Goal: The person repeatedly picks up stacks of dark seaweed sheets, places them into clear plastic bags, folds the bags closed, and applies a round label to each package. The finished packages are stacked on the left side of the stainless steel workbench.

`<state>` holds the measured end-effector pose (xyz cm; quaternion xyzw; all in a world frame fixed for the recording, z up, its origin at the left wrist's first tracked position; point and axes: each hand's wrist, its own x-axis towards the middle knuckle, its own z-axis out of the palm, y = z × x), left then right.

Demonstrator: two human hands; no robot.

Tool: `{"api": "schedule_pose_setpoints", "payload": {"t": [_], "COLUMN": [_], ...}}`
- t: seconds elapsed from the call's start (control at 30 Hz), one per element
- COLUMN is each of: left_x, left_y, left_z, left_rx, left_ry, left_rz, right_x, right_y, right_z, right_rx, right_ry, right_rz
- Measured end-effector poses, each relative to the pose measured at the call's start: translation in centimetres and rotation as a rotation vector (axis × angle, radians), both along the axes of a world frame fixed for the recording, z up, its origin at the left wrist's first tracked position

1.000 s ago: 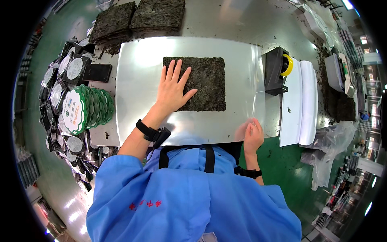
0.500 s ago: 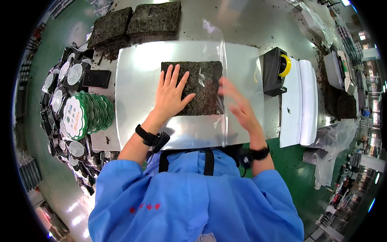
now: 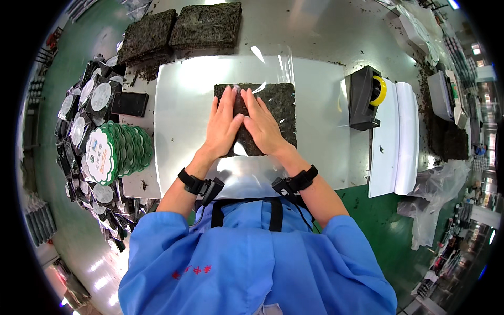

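Note:
A square stack of dark seaweed sheets lies on a smooth silvery-white board in front of me. Clear plastic film covers at least part of the stack; bright glints show on it, and film also reaches past the far edge. My left hand rests flat on the left part of the stack, fingers stretched out and pointing away. Beside it, my right hand lies flat on the film over the middle, fingers extended. The two hands nearly touch at the thumbs. Neither grasps anything.
Two thick seaweed stacks stand at the far left. A black phone, green-edged round cards and a heap of black packets lie leftward. Rightward are a black tape dispenser with yellow tape and white paper.
My right hand has swept left from the stack's right edge onto its middle, and the clear film now lies over the seaweed there. My left hand stays on the left part.

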<state>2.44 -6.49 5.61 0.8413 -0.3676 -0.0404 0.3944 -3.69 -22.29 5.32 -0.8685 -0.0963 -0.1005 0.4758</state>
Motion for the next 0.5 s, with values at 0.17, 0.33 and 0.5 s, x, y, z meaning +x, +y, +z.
{"api": "schedule_pose_setpoints", "payload": {"t": [0.17, 0.33, 0.5], "left_x": [-0.9, -0.4, -0.2], "left_y": [-0.8, -0.6, -2.3], "left_z": [-0.4, -0.1, 8.6], "left_rx": [0.173, 0.164, 0.165], "left_ry": [-0.159, -0.064, -0.267], "left_rz": [0.05, 0.067, -0.162], "right_x": [-0.7, -2.1, -2.1], "right_y": [-2.7, -1.7, -2.0], "right_z": [1.6, 1.7, 0.0], "right_rx": [-0.015, -0.615, -0.615], "right_ry": [-0.022, -0.037, -0.039], "right_rz": [-0.108, 0.048, 0.026]}}
